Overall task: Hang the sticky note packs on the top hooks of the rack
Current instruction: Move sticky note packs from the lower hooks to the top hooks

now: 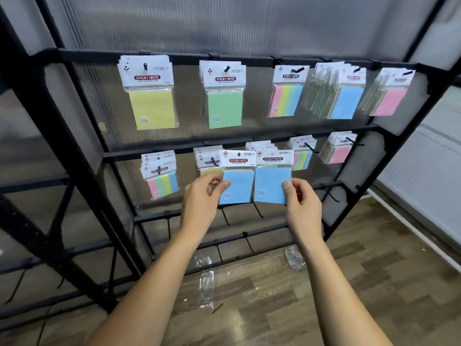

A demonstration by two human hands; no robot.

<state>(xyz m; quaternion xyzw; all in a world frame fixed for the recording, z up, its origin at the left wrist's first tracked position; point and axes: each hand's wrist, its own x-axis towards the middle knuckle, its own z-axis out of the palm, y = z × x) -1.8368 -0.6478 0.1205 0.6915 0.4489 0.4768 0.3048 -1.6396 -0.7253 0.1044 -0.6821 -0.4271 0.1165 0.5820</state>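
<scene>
Wood-plank floor [349,283] here, with a black metal rack [82,156] standing in front of ribbed translucent wall panels [224,23]. The top hooks carry a yellow pack [152,106], a green pack [224,106], a striped pack [287,98], a bunch of blue packs [346,101] and pink packs [389,101]. The row under it has more bunches, partly blocked by the two blue sticky note packs being held up side by side in front of it. The left hand [202,198] pinches the left blue pack [237,186] at its left edge, and the right hand [301,201] has its fingers gripping the right blue pack [272,183] at its right edge. There's some clear plastic packaging [206,285] on the floor, can't make out what it is. The small print on the packs is unreadable.
</scene>
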